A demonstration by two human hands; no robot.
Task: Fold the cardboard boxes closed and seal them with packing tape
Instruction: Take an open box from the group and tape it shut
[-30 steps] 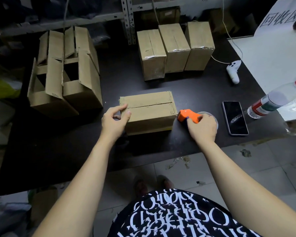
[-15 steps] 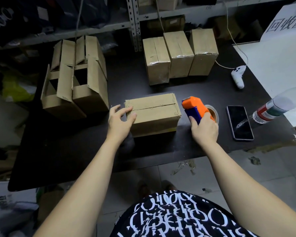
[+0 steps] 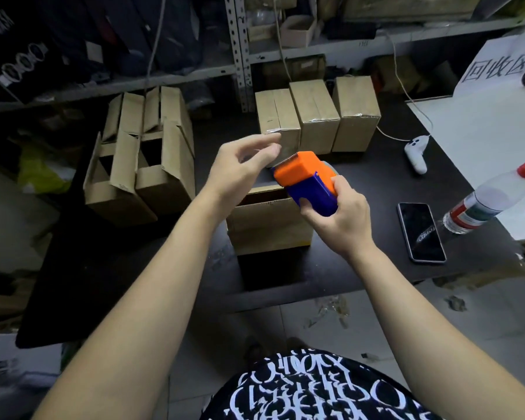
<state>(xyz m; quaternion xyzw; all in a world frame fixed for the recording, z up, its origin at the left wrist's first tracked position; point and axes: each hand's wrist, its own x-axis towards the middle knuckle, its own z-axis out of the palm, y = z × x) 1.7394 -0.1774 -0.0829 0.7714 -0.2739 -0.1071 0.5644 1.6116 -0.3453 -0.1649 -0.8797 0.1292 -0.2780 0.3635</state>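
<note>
A folded-shut cardboard box (image 3: pixel 267 225) lies on the black table (image 3: pixel 128 268) in front of me, its top partly hidden by my hands. My right hand (image 3: pixel 340 219) grips an orange and blue tape dispenser (image 3: pixel 303 177), held up above the box. My left hand (image 3: pixel 240 171) is raised beside it, and its thumb and forefinger pinch the tape end at the dispenser's toothed edge. The clear tape itself is hard to make out.
Three taped boxes (image 3: pixel 312 113) stand in a row at the back. A cluster of open boxes (image 3: pixel 140 159) sits at the left. A phone (image 3: pixel 420 231), a water bottle (image 3: pixel 491 198) and a white controller (image 3: pixel 417 153) lie to the right. Shelving rises behind the table.
My right hand has lifted the dispenser from the table to above the box. My left hand has left the box's left end and come up to the dispenser's edge.
</note>
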